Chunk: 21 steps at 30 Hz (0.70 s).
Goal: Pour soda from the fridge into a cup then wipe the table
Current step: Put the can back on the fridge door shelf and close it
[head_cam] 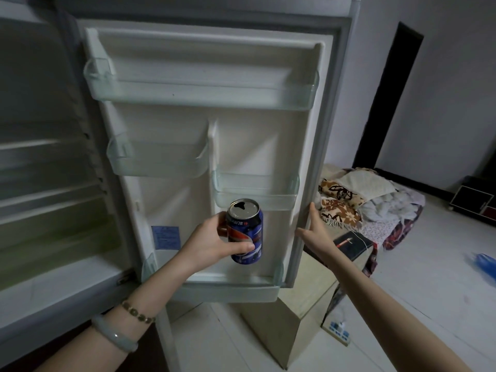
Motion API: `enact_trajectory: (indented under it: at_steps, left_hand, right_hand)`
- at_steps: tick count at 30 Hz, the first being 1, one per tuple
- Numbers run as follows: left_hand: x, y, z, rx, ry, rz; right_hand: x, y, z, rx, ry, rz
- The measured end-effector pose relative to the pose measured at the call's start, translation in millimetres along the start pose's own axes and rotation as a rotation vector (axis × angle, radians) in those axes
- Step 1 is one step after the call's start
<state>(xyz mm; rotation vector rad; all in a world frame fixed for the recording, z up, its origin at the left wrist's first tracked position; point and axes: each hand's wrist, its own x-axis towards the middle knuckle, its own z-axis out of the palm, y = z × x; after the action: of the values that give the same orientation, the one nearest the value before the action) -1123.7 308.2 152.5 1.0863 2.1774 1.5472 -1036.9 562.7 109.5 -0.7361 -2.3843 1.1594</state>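
Observation:
The fridge door [268, 135] stands wide open in front of me, its clear shelves bare. My left hand [212, 241] holds a blue soda can [245, 233] upright in front of the door's lower part; the can's top is opened. My right hand [314, 232] has its fingers spread and rests against the door's right edge, holding nothing. The fridge interior [48, 183] is at the left, blurred. No cup or table shows.
A pale cabinet [303, 304] stands below and right of the door, with a dark box [351, 244] on top. A power strip [336, 328] lies on the white tile floor. Folded blankets [370, 200] are piled behind. A dark doorway [389, 98] is at the back right.

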Motion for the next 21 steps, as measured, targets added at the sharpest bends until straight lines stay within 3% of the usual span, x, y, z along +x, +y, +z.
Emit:
enact_trajectory:
  at_steps: [8, 13, 19, 21]
  left_hand:
    - [8.5, 15.5, -2.3, -0.014, -0.047, 0.025]
    - [15.9, 43.1, -12.5, -0.033, -0.164, 0.052]
    - [32.4, 78.8, -32.6, 0.027, -0.216, 0.107]
    - [42.0, 88.6, -39.2, 0.041, -0.206, 0.123]
  right_hand:
    - [3.3, 1.7, -8.3, 0.028, -0.055, 0.015]
    - [11.1, -4.9, -34.2, -0.026, -0.130, 0.074]
    - [-17.2, -66.4, -50.7, -0.025, 0.113, -0.191]
    - [-30.9, -95.1, -52.0, 0.047, 0.091, -0.300]
